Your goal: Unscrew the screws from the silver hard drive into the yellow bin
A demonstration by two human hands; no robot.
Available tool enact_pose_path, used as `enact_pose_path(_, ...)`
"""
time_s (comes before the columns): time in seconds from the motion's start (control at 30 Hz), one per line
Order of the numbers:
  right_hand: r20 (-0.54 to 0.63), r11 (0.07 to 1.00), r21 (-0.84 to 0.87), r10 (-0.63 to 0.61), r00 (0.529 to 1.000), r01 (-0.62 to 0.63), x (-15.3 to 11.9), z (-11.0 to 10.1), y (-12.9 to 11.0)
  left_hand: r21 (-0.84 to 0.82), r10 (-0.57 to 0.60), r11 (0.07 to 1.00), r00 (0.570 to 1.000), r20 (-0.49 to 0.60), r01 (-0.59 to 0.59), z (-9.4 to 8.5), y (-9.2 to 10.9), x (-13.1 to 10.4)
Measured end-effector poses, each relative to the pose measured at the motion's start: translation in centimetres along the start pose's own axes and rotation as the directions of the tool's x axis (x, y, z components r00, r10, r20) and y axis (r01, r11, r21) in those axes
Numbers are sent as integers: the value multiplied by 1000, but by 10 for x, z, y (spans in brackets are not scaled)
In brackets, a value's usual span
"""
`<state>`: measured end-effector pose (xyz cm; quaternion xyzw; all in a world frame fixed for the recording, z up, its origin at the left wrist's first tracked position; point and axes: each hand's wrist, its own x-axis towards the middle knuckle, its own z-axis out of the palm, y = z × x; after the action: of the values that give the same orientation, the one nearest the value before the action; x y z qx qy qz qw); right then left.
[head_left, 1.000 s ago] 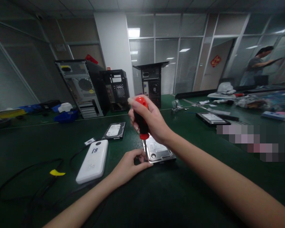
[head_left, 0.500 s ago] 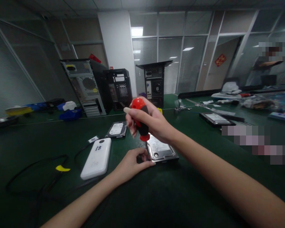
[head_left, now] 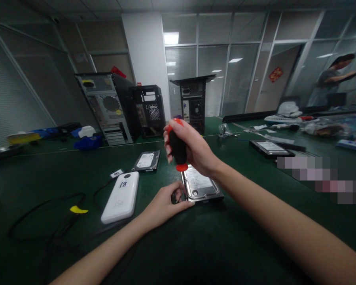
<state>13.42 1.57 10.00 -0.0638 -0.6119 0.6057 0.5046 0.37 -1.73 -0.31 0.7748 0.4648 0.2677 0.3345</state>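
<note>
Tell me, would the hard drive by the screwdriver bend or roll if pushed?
The hard drive probably won't bend, since it looks like shiny metal. It would likely slide rather than roll, being flat and boxy.

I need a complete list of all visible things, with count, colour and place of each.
Screwdriver: one, red and black, centre
Near hard drive: one, silver, centre
Rear hard drive: one, black and silver, centre-left
Right hard drive: one, black and silver, right
Phone-shaped device: one, white, left
Cable: count unclear, black, left
Tag: one, yellow, on cable
Small label: one, white, behind device
Computer cases: three, black and grey, rear
Tray: one, blue, rear left
Plastic bags: count unclear, mixed colours, right
Door decoration: one, red, right background
Other person: one, grey top, far right
Table: one, green, foreground
Left hand: one, bare, at near hard drive's corner
Right hand: one, bare, around screwdriver
</note>
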Motion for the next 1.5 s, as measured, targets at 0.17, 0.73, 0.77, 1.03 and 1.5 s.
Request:
enact_pose_path(0.17, 43, 998, -52, -37, 998, 40, -2, -1, 1, 30, -6, 1000, 1000, -8, 6, 0, 0, 1)
enact_pose_path(0.73, 131, 994, -88, -47, 990, 59, -4, 1, -1, 52, 3, 999, 1000, -13, -3, 1, -4, 3)
enact_pose_path(0.77, 148, 997, -62, -38, 988, 48, -4, 1, -2, 51, 4, 999, 1000, -10, -3, 1, -4, 3)
enact_pose_path(1.03, 126, 998, -22, -50, 991, 53, -3, -2, 5, 47, 0, 999, 1000, -8, 0, 1, -3, 3)
enact_pose_path(1.5, 10, 984, -174, -49, 999, 50, -7, 0, 6, 60, 12, 998, 1000, -12, -11, 1, -1, 2)
